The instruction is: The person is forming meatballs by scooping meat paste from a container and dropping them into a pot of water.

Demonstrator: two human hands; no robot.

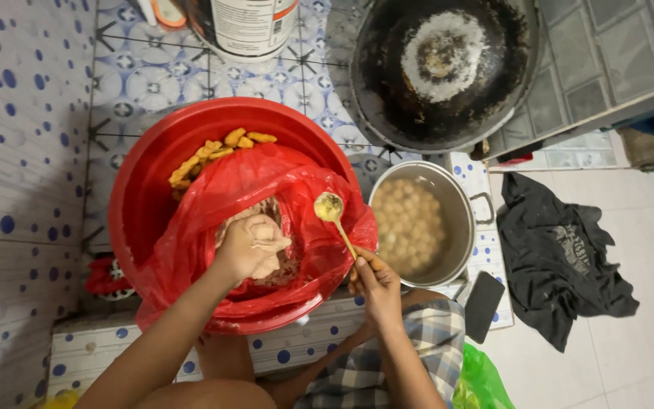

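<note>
Two hands in view, both the person's own. Left hand [251, 246] is closed into a fist around a lump of pale paste [266, 227], squeezing it over the mass in the red plastic bag [221, 197]. Right hand [376, 284] is closed on the orange handle of one spoon [334, 216]; fingers wrapped, thumb along the handle. Spoon bowl is up and away from the wrist, smeared with paste, hovering over the bag's right edge, between the fist and the steel pot.

One red basin [134, 197], round, lined by the one red bag; the bag's mouth is folded open over the near rim. Paste sits in the bag's centre, under the left hand. Yellow fried pieces [217, 151] lie at the basin's far side, behind the bag; roughly ten visible, exact count not readable.

One steel pot [459, 216] just right of the basin, touching or nearly touching it; filled with cloudy liquid and many pale round balls [410, 223], too many and too blurred to count. One side handle visible on its right.

One blackened wok [440, 68] beyond the pot, whitish residue at centre. One white container [244, 26] at top edge. One dark phone [482, 303] near the pot. One black garment [562, 257] on the floor at right. One green bag [482, 382] at lower right.
</note>
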